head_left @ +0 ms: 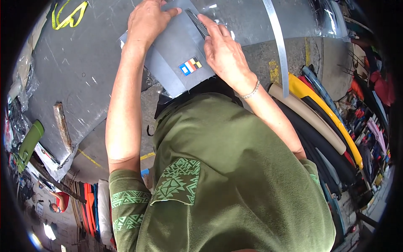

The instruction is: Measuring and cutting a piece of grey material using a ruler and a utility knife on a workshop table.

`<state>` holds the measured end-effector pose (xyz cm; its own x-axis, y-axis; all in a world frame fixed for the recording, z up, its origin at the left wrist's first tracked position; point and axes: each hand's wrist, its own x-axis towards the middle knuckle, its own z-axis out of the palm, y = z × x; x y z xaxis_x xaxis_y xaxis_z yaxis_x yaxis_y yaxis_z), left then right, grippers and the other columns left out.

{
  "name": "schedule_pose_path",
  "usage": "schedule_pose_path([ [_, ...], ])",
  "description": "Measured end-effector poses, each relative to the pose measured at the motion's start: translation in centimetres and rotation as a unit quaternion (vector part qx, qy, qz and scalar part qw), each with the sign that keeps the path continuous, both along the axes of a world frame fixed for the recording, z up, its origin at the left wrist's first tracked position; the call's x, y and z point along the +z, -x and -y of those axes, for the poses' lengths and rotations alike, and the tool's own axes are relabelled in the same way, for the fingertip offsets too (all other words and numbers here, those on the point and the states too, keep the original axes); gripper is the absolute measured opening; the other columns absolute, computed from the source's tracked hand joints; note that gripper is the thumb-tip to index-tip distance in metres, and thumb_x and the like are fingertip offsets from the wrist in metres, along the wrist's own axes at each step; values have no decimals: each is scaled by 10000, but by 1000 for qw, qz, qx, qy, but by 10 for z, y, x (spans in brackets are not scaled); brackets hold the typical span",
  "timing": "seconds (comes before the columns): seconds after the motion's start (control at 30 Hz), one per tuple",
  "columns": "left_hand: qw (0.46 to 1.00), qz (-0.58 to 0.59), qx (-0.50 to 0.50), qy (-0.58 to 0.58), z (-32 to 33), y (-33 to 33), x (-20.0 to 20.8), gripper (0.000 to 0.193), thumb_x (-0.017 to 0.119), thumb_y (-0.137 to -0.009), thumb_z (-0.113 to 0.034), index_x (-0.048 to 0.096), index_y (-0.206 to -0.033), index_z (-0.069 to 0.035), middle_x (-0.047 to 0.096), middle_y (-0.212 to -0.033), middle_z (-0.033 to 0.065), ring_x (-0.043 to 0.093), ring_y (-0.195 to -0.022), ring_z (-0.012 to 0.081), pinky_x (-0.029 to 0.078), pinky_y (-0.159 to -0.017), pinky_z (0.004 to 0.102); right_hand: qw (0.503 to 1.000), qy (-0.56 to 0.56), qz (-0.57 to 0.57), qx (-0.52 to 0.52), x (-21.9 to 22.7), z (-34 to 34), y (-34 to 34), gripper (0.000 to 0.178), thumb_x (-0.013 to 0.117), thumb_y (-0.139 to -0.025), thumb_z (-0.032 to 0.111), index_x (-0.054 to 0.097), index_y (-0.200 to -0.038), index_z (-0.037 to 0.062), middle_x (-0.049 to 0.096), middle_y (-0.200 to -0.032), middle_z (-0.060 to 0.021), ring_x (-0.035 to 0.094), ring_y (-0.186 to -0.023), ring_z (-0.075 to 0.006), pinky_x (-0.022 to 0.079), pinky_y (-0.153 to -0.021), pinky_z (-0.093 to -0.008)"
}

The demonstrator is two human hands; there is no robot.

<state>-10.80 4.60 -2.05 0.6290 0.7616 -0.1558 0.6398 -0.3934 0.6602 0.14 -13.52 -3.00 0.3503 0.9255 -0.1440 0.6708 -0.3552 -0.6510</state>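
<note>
A grey fabric piece [168, 52] with a small multicoloured patch [190, 66] near its close end lies over the front edge of the dark worktable. My left hand [147, 23] rests flat on its far left part, thumb stretched out to the right; its other fingertips run past the top edge of the picture. At the right side of the fabric, my right hand [226, 54] has the index finger extended and the other fingers curled. A dark ridged strip [197, 23] runs beneath that index finger and into the hand; its kind is unclear.
A yellow tape measure [69, 17] lies far left on the table [84, 54]. To the right, a pale metal strip [277, 42] juts over the table's edge, above rolls of material [310, 117]. A worn stick [63, 126] lies at left. A person [61, 202] is far off at lower left.
</note>
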Motion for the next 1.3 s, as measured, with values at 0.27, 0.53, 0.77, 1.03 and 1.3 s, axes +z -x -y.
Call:
schedule_pose_path([
  [0.27,1000,0,0,0,0,0,0,452,806,-772,-163,678,-1202,-105,704,-1078,170,692,-1036,344,529,-905,433,1000,14,2,2,0,-2,-1,621,557,-945,80,392,-1530,205,601,-1158,-236,689,-850,-456,588,-796,-546],
  [0.53,1000,4,-2,4,0,0,0,454,802,-778,-152,671,-1209,-100,705,-1099,175,693,-1050,346,531,-917,437,1000,23,15,3,0,-4,0,617,565,-949,90,390,-1529,209,600,-1158,-237,691,-839,-460,591,-793,-541],
  [0.77,1000,1,1,7,1,-1,2,454,802,-779,-151,669,-1211,-98,705,-1102,172,691,-1054,341,530,-917,435,999,31,15,-1,3,-5,1,589,538,-970,68,405,-1528,201,603,-1098,-195,661,-925,-426,573,-807,-527],
  [1.03,1000,-4,9,10,1,-3,3,445,798,-783,-150,675,-1208,-101,707,-1118,164,692,-1051,326,528,-919,427,998,55,28,11,10,-8,2,609,551,-962,60,382,-1532,190,609,-1147,-208,663,-950,-438,570,-818,-529],
  [1.3,998,23,24,45,-3,3,-1,428,780,-830,-174,668,-1236,-102,715,-1089,164,695,-1034,312,524,-920,411,997,62,46,32,9,-10,2,600,559,-957,76,373,-1521,168,601,-1170,-261,698,-873,-461,591,-790,-540],
])
